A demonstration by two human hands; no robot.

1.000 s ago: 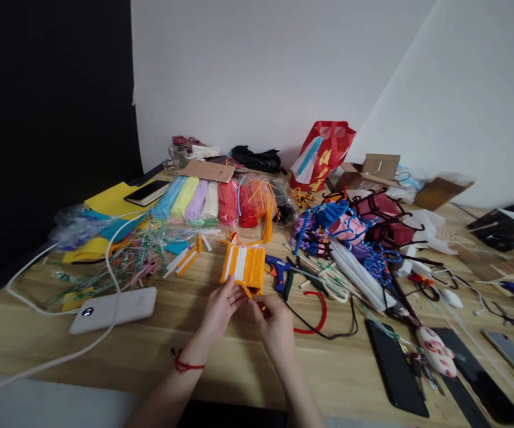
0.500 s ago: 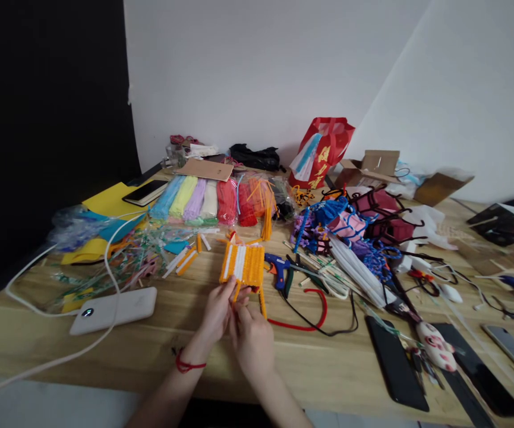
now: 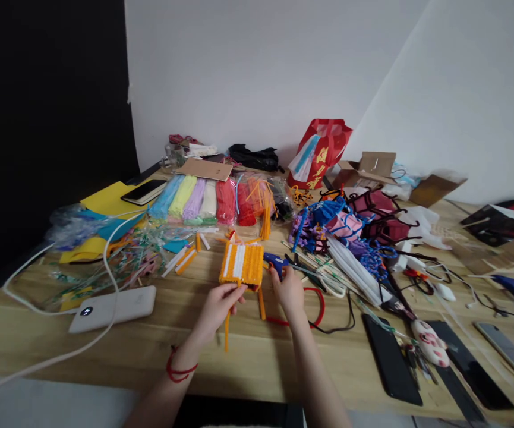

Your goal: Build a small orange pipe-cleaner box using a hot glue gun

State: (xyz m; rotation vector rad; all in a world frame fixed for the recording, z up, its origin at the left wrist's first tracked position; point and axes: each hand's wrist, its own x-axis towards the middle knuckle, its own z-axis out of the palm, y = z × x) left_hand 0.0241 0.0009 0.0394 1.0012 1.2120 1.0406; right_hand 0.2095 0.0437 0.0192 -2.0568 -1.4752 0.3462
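Pale wall [image 3: 248, 71] closes the far side of my workspace, above a wood-grained table [image 3: 105, 362] spread with craft materials. Toward the far edge stands a red bag [image 3: 321, 157]; nearer, bundles of coloured fuzzy stems [image 3: 192, 199] lie in a row, and a white power bank [image 3: 118, 309] rests at left. At the centre are my two hands. My right hand [image 3: 289, 291] shows the change: no longer beside the left beneath the orange work, it is now at the blue glue gun [image 3: 276, 260], thumb and fingers narrow about the handle; whether the grip is fully closed I cannot tell. I judge this to mean that the left alone now steadies the work. My left hand [image 3: 218, 306] pinches the near edge of the squarish orange-and-white ribbed piece [image 3: 250, 261], which lies just beyond those fingertips, touching them, and to the left of my right hand, apart from it. Whether the piece rests on the wood or is lifted, I cannot tell. Smallest, one orange strip [image 3: 227, 333] extends below my left hand, and another orange strip [image 3: 262, 304] shows between the two hands.
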